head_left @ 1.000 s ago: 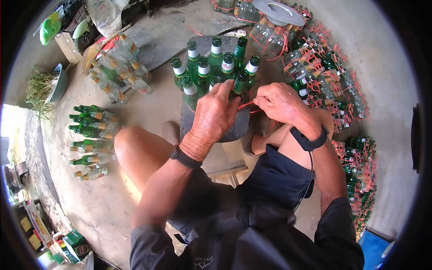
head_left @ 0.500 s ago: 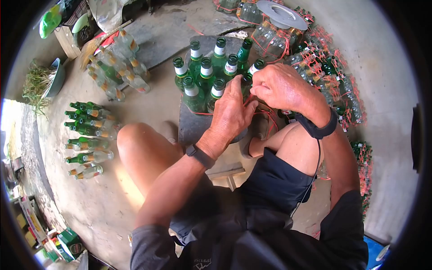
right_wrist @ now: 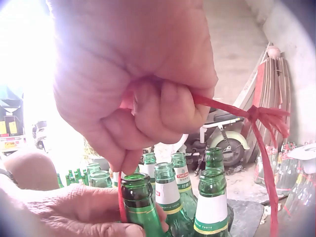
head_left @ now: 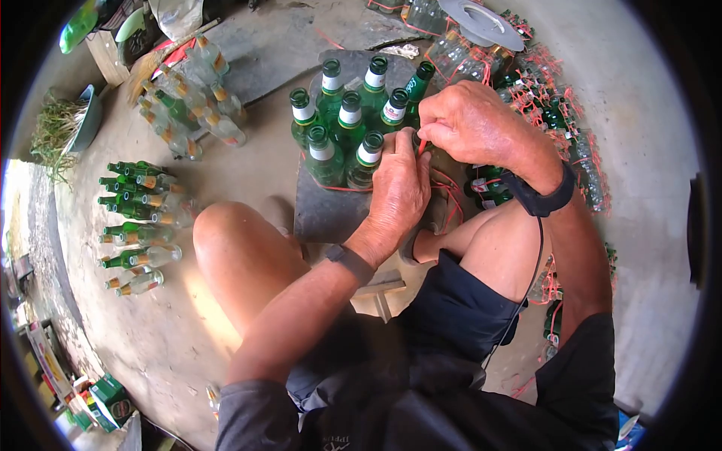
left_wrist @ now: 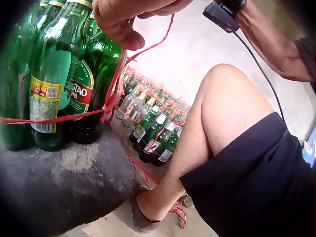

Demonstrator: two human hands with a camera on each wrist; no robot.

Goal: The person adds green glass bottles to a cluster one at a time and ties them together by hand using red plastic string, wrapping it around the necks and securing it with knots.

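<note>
Green bottles [head_left: 350, 124] stand in a tight cluster on a dark slab [head_left: 323, 214], with red twine [left_wrist: 64, 119] round them low down and a knot [left_wrist: 109, 106] at one side. My left hand [head_left: 398, 184] is at the cluster's near right corner; in the right wrist view its thumb and a finger lie round a bottle neck [right_wrist: 140, 197], the twine running down beside it. Above that neck, my right hand [head_left: 481, 128] has its fingers [right_wrist: 170, 106] curled tightly round the twine, whose knotted end [right_wrist: 253, 113] sticks out past them. The head view hides the gripped neck behind the hands.
Loose bottles [head_left: 143, 214] stand on the floor at left, with more [head_left: 192, 105] at the upper left. Twine-bound bottles [head_left: 541, 98] line the right wall, a grey ring-shaped object [head_left: 481, 24] on top. My knees flank the slab, and loose twine [head_left: 451, 203] hangs near my right foot.
My right hand has moved up and over the corner bottles, from beside them. My left hand has shifted right, from over the front bottles to the corner one. The stretched twine now runs more steeply.
</note>
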